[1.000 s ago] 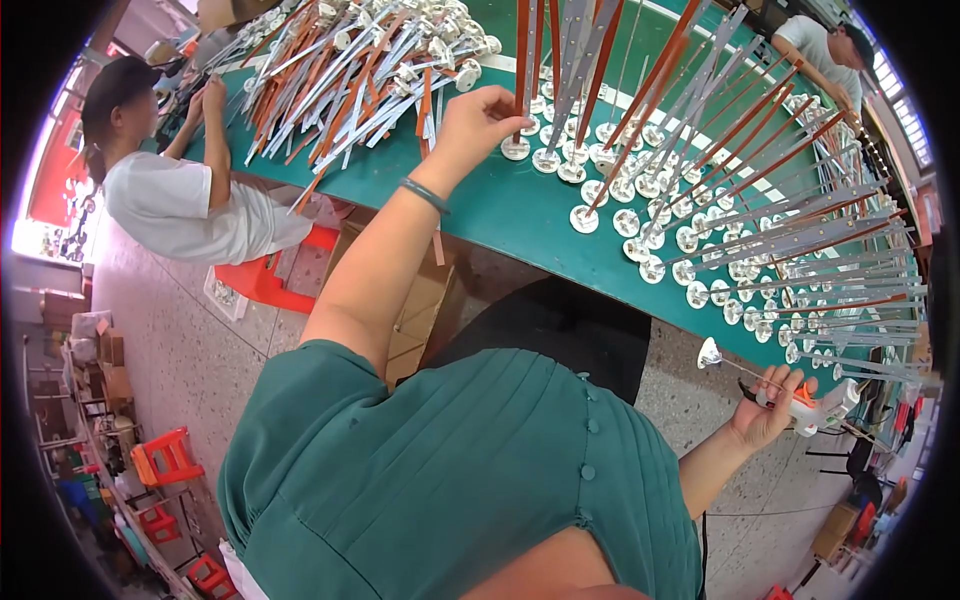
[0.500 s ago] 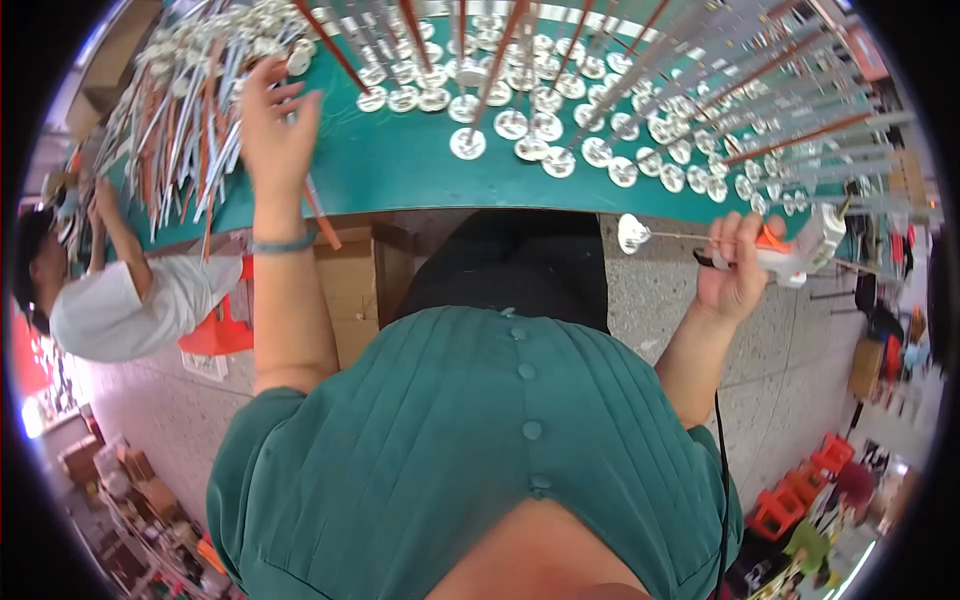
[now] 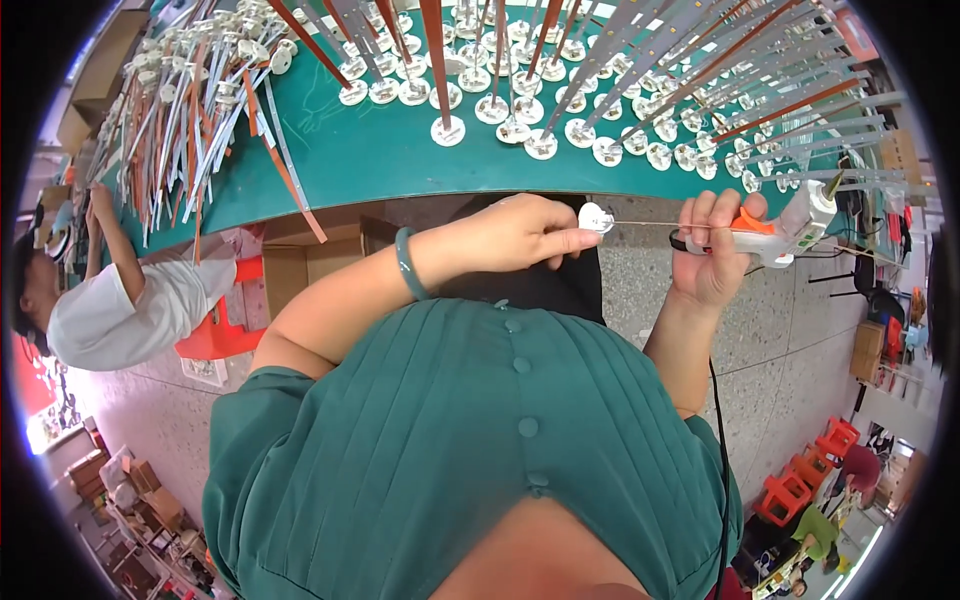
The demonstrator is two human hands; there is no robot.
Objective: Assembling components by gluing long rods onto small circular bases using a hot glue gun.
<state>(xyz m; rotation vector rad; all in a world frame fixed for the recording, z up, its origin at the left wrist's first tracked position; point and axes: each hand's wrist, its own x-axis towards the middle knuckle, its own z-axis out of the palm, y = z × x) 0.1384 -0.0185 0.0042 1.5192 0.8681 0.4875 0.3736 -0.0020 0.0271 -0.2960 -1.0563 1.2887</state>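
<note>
My right hand [image 3: 712,245] is closed around a white and orange glue gun [image 3: 780,240]. A thin strip [image 3: 645,223] also runs out of that hand to the left, edge-on, with a small white round base [image 3: 596,217] at its end. The thumb and fingers of my left hand [image 3: 525,232] are closed at this base, in front of my lap. Beyond my hands, on the green table [image 3: 370,170], several light strips [image 3: 437,60] stand upright on white round bases [image 3: 448,131].
A heap of loose strips [image 3: 190,120] with white ends lies at the table's left, some overhanging the edge. Below is an open cardboard box [image 3: 310,270]. A co-worker in a white shirt [image 3: 140,300] sits at left by a red stool [image 3: 225,325]. A black cable [image 3: 716,450] hangs at my right.
My left hand has moved from the loose heap rightward and nearer to me, onto the white base. My right hand has shifted slightly left with the glue gun and strip.
</note>
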